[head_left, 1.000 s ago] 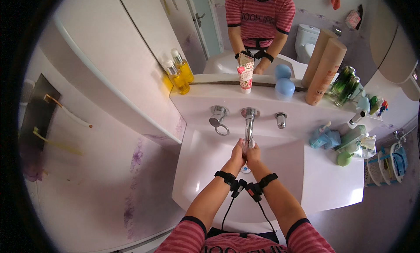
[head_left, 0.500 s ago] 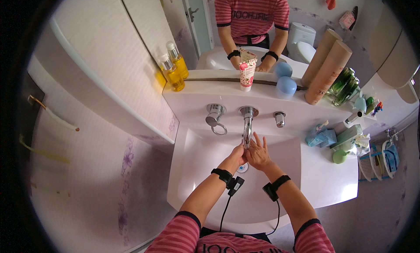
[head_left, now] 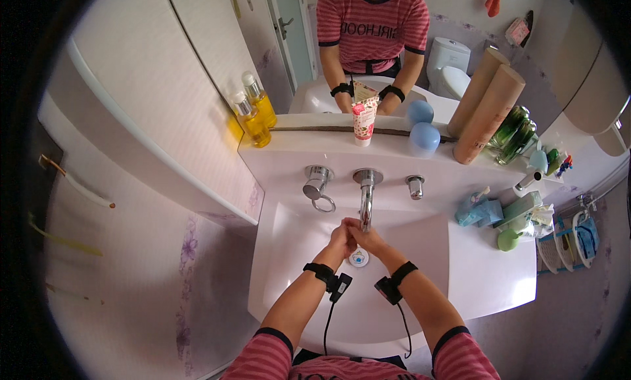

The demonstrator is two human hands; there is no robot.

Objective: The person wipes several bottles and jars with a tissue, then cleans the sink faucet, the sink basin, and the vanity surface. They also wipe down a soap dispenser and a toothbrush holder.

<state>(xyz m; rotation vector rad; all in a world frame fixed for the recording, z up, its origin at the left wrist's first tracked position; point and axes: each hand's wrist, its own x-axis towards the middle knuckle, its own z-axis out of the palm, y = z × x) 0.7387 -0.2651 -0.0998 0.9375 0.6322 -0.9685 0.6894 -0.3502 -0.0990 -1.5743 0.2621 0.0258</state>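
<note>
Beneath the chrome faucet spout (head_left: 366,202), my hands are pressed together over the white sink basin (head_left: 420,268). My left hand (head_left: 339,239) is closed against the right one, its fingertips partly hidden. Across it lie the curled fingers of my right hand (head_left: 369,239), just below the spout's tip. I cannot make out any water or anything between the palms. The round drain stopper (head_left: 359,257) shows below the hands. A chrome lever handle (head_left: 318,183) sits left of the spout, a smaller chrome knob (head_left: 415,187) to its right.
A mirror ledge (head_left: 302,141) holds yellow pump bottles (head_left: 252,122), a patterned squeeze tube (head_left: 364,125), a blue round jar (head_left: 424,140) and a tall tan can (head_left: 490,115). Right of the basin stand a light green tissue box (head_left: 522,209) and blue packets (head_left: 488,210). Cables hang from both wrist straps.
My right hand's spread fingers have folded in around the left hand. Both hands have shifted slightly left in the picture, and the whole view has shifted a little.
</note>
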